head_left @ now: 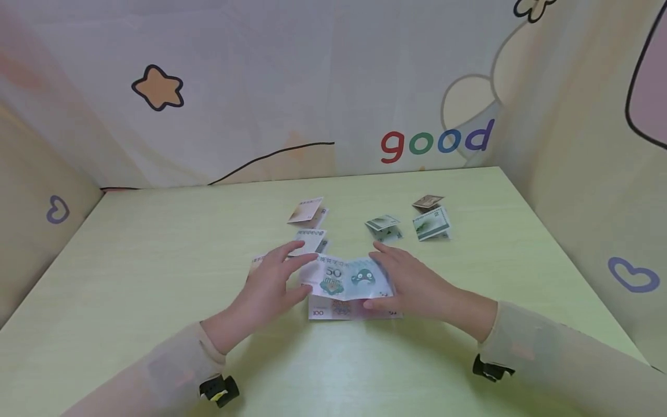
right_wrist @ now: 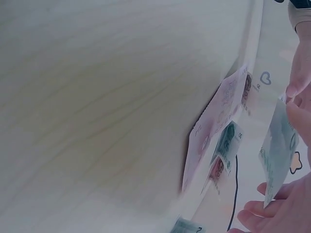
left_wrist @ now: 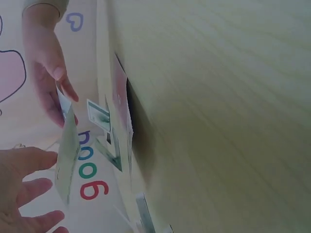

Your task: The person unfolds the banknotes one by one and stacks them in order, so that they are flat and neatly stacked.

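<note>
A blue-green 50 banknote [head_left: 346, 278] is held up between my hands. My left hand [head_left: 273, 278] holds its left end by the edges, index finger at the upper corner and thumb lower down. At the other end my right hand [head_left: 414, 281] grips it, thumb toward me and fingers behind. In the right wrist view this banknote [right_wrist: 279, 145] hangs above the table, bent slightly. Below it a pink 100 banknote [head_left: 325, 310] rests on the table, partly covered in the head view; its pink side [right_wrist: 216, 116] shows in the right wrist view.
Folded banknotes stand farther back: a pale pink one [head_left: 306, 211], a bluish one [head_left: 308, 238], a small green one [head_left: 384, 225], another green one [head_left: 431, 223] and a brown one [head_left: 428, 201]. Part of another [head_left: 255, 263] shows behind my left hand. Printed cloth [head_left: 292, 75] walls the table.
</note>
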Action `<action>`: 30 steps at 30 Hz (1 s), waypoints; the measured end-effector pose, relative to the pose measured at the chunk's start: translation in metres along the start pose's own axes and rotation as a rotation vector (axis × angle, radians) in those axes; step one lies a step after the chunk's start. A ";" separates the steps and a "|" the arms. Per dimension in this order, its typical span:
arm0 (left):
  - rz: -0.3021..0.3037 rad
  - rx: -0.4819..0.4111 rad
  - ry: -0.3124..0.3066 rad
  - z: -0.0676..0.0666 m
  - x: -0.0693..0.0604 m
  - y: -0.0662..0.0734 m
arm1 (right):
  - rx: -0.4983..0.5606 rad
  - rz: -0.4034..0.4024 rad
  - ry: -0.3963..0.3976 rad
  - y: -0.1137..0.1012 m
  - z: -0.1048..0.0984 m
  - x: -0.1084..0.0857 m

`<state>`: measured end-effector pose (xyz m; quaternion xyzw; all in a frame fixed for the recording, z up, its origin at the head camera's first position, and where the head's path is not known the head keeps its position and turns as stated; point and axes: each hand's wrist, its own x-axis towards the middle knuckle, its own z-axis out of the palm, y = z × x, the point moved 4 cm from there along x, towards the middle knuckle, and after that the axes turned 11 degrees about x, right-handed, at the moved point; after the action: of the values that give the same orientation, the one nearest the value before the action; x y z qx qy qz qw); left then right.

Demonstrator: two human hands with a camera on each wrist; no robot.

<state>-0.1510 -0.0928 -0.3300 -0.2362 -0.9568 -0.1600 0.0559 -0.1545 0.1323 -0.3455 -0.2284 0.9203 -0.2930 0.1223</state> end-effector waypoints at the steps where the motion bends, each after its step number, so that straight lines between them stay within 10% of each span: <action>1: 0.032 0.052 -0.009 0.000 0.001 0.002 | 0.004 -0.006 0.000 -0.001 0.000 0.000; 20: 0.233 0.393 -0.198 0.017 0.022 0.020 | 0.046 -0.058 -0.032 -0.004 0.004 -0.001; 30: 0.250 0.391 -0.242 0.024 0.023 0.021 | 0.052 -0.069 -0.033 -0.005 0.003 -0.002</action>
<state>-0.1623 -0.0572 -0.3421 -0.3550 -0.9326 0.0656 0.0050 -0.1499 0.1279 -0.3450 -0.2616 0.9018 -0.3171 0.1331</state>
